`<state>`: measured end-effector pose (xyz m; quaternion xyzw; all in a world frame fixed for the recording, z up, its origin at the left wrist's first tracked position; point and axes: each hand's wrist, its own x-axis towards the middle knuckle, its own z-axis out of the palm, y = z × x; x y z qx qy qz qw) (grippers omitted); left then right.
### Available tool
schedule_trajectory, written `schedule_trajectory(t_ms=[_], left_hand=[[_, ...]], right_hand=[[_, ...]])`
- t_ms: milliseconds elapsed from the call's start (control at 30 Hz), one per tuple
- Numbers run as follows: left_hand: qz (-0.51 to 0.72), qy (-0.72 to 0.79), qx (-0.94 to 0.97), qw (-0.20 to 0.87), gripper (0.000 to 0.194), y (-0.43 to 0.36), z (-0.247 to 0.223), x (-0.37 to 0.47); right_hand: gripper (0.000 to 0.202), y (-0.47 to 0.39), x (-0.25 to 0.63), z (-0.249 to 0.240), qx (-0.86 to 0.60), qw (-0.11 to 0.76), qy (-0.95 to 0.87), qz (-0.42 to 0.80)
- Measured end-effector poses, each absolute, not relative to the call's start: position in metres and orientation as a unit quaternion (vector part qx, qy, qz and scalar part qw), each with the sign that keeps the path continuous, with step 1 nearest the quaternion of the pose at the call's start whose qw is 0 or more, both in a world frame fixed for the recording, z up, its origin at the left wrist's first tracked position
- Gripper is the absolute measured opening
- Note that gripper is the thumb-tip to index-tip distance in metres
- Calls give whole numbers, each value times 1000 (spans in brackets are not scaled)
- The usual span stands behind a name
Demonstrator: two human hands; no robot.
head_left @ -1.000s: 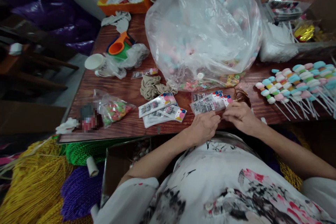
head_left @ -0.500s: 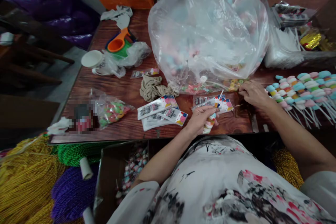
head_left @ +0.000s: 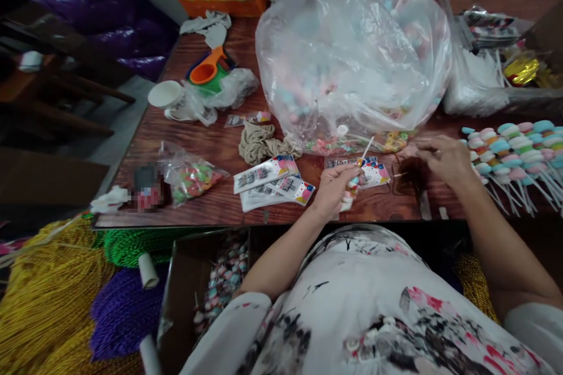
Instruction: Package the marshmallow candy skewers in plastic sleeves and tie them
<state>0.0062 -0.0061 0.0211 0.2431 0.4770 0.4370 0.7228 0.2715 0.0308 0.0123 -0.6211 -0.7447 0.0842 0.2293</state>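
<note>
My left hand [head_left: 336, 184] is closed around a candy skewer [head_left: 352, 186] with pastel pieces, its white stick pointing up past my fingers. Under and behind that hand lie printed plastic sleeves [head_left: 377, 173] with coloured dots. My right hand [head_left: 444, 158] hovers over the table to the right, fingers drawn together. Just below its fingertips is a blurred tangle of thin brown strands [head_left: 410, 174]; whether the fingers pinch one is too smeared to make out. Several finished-looking marshmallow skewers [head_left: 512, 149] lie in rows beside my right hand, sticks toward me.
A large clear bag [head_left: 352, 64] of pastel pieces fills the table's middle. More printed sleeves [head_left: 270, 181], a crumpled cloth [head_left: 257, 143], a bag of gummies [head_left: 193, 181], an orange tape dispenser [head_left: 204, 73], a white cup [head_left: 165, 95] and a clear bin [head_left: 479, 99] surround it.
My right hand has lifted and moved right, away from the large bag's edge, and brown strands now show blurred beneath it. My left hand still holds the candy skewer. The view has shifted slightly.
</note>
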Motion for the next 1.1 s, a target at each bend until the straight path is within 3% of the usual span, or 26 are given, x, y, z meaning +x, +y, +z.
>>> schedule_trajectory(t_ms=[133, 300, 400, 567, 833, 1100], left_hand=[[430, 481, 234, 727, 38, -11, 22, 6], [415, 467, 240, 743, 39, -14, 21, 7], [423, 474, 240, 734, 37, -13, 19, 4], [443, 468, 255, 721, 30, -6, 14, 17], [485, 423, 369, 670, 21, -6, 19, 19], [471, 416, 451, 633, 41, -13, 21, 2]], right_hand=[[17, 53, 269, -15, -627, 119, -766, 77], [14, 61, 265, -19, -589, 103, -797, 84], [12, 51, 270, -4, -588, 172, -784, 103], [12, 0, 221, 34, -541, 433, -686, 221], [38, -25, 157, 30, -458, 432, -762, 154], [32, -18, 157, 29, -454, 424, -767, 160]])
